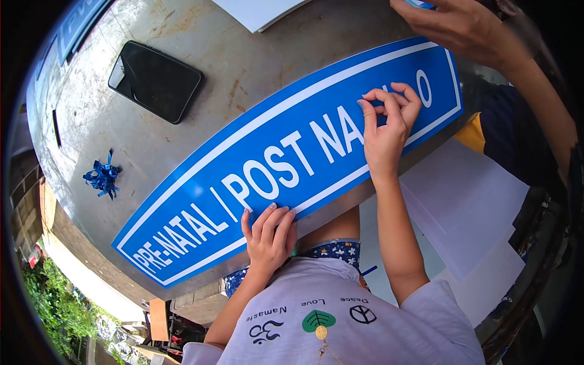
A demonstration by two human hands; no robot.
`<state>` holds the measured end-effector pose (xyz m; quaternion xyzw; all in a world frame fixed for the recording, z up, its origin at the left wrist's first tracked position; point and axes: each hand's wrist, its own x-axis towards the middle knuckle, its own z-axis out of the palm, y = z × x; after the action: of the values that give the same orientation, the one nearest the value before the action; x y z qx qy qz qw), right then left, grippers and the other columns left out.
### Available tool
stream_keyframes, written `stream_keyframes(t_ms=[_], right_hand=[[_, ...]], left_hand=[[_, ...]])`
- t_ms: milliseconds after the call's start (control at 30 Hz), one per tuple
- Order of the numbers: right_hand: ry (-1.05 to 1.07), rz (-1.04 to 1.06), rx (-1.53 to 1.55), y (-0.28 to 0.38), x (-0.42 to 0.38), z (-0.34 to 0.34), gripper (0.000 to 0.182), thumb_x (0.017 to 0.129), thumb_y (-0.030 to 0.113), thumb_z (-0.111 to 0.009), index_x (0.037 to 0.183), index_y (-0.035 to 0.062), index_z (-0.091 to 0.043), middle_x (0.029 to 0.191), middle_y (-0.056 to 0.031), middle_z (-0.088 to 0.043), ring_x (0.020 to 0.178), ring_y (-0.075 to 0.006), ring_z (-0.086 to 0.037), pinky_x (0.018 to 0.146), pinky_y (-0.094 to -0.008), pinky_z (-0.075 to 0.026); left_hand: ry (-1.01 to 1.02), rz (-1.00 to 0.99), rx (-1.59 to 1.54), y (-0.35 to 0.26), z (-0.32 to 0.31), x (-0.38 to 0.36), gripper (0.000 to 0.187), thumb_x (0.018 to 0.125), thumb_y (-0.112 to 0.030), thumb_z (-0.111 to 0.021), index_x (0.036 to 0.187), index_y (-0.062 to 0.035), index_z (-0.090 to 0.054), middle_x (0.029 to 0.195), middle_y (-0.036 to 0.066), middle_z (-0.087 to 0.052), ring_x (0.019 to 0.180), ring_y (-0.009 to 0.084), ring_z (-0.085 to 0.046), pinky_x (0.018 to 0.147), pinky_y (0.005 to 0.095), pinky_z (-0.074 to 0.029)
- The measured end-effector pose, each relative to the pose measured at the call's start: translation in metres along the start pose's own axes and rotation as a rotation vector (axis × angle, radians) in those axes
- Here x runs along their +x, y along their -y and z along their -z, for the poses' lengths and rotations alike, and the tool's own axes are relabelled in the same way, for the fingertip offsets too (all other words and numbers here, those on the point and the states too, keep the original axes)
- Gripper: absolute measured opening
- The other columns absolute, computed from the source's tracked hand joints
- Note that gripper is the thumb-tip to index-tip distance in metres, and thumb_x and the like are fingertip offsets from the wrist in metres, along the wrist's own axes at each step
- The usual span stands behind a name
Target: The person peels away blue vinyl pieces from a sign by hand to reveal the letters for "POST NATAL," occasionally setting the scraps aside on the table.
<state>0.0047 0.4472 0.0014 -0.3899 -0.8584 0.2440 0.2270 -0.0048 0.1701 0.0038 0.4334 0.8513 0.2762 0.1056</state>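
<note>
A long blue sign (225, 146) with white lettering and a white border lies on the metal table. Its visible words include "PRE-NATAL / POST NA", and part of the lettering is covered. My left hand (269, 234) rests on the lower edge of the sign, fingers lying on its surface. Over the lettering towards the right end is my right hand (389, 131), its fingers curled and the thumb close to them in a pinch. Whatever sits between those fingertips is too small or hidden to make out. A white letter O (424, 89) shows just right of that hand.
A black phone (156, 81) and a blue ribbon bow (103, 176) lie on the metal table (201, 36). White paper (258, 11) is at the top. Another person's hand (459, 30) reaches in at upper right. White sheets (465, 201) are at the right, below the table edge.
</note>
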Motion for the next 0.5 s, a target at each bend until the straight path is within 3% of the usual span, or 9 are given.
stream_keyframes(t_ms=[233,400,500], right_hand=[[0.018,0.004,-0.041,0.002,0.007,-0.001,0.004,0.085,0.005,-0.068,0.086,0.0034,-0.065,0.119,-0.0121,-0.044,0.088,-0.0196,-0.057,0.070,-0.0285,-0.054],[-0.009,0.145,-0.220,-0.005,0.005,-0.010,0.005,0.086,0.006,-0.066,0.087,0.0021,-0.063,0.117,-0.0120,-0.049,0.091,-0.0231,-0.058,0.071,-0.0297,-0.055],[-0.017,0.146,-0.208,-0.008,0.004,-0.012,0.004,0.087,0.005,-0.065,0.087,0.0019,-0.063,0.119,-0.0121,-0.047,0.096,-0.0237,-0.057,0.074,-0.0305,-0.055]], left_hand=[[-0.016,0.000,-0.033,0.000,0.000,0.004,0.035,0.074,-0.010,-0.071,0.108,-0.0132,-0.063,0.113,0.003,-0.060,0.114,0.0221,-0.054,0.109,0.0542,-0.025],[-0.025,0.001,-0.028,-0.002,0.002,0.003,0.033,0.077,-0.013,-0.070,0.110,-0.0142,-0.065,0.113,0.001,-0.060,0.113,0.0190,-0.055,0.108,0.0515,-0.028],[-0.024,0.000,-0.042,-0.001,0.001,0.003,0.037,0.074,-0.010,-0.071,0.110,-0.0126,-0.063,0.112,0.003,-0.060,0.114,0.0225,-0.054,0.109,0.0539,-0.025]])
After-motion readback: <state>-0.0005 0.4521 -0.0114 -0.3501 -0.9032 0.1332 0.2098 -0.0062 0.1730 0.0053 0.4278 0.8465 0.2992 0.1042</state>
